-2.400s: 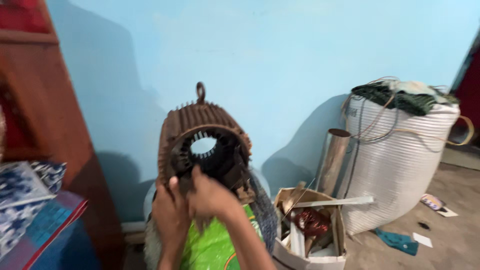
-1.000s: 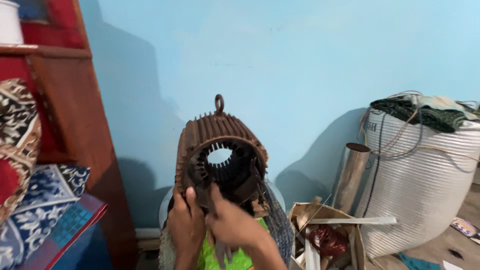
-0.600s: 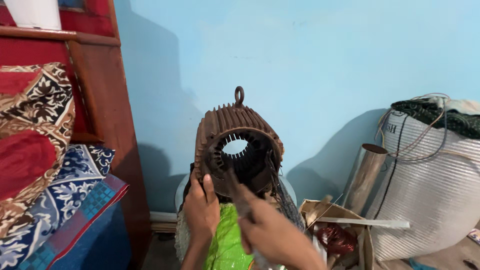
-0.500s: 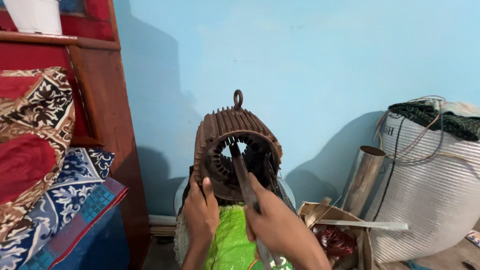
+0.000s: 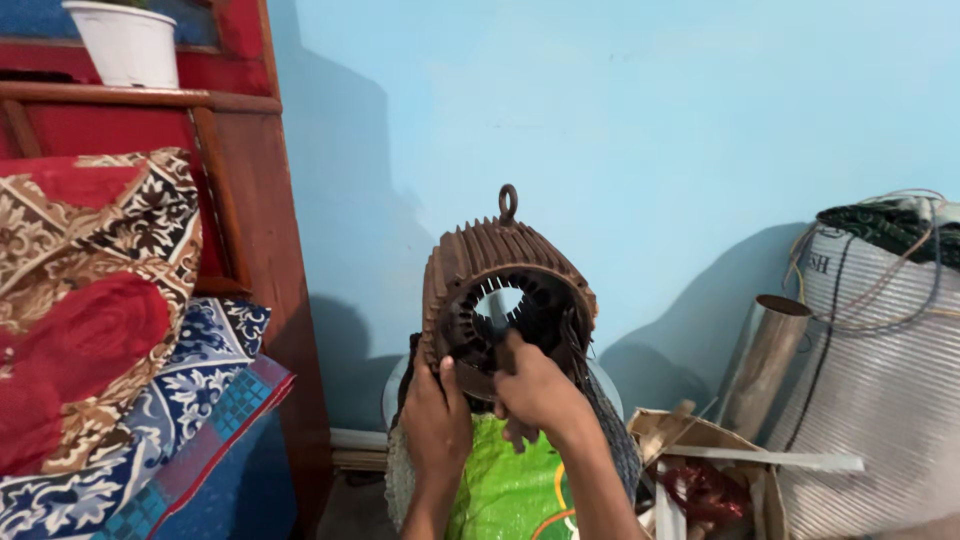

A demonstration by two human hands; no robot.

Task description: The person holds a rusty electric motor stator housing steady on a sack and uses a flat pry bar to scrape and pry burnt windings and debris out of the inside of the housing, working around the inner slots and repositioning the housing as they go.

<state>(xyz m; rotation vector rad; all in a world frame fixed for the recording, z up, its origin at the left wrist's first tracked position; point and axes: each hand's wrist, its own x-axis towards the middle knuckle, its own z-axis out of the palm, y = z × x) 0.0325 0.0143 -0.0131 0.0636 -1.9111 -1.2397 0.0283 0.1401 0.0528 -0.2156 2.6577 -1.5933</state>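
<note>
a white woven sack [image 5: 880, 400] stuffed with wires stands at the right against the pale blue wall [image 5: 650, 120]. a rusty brown ribbed metal motor housing [image 5: 505, 290] with a top lifting ring rests upright on a green plastic bag [image 5: 510, 490], near the wall. the left hand [image 5: 437, 420] grips its lower left rim; the right hand [image 5: 535, 388] is closed at its open front.

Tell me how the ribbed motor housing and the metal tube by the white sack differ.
The motor housing is dark rusty brown with ribs along its outside; the metal tube is smooth and dull silver-grey. The housing is wide and short, its open end facing the camera, while the tube is narrow and long, leaning tilted by the white sack. The left hand and right hand are on the housing; nothing touches the tube. Both are hollow and round.
</note>
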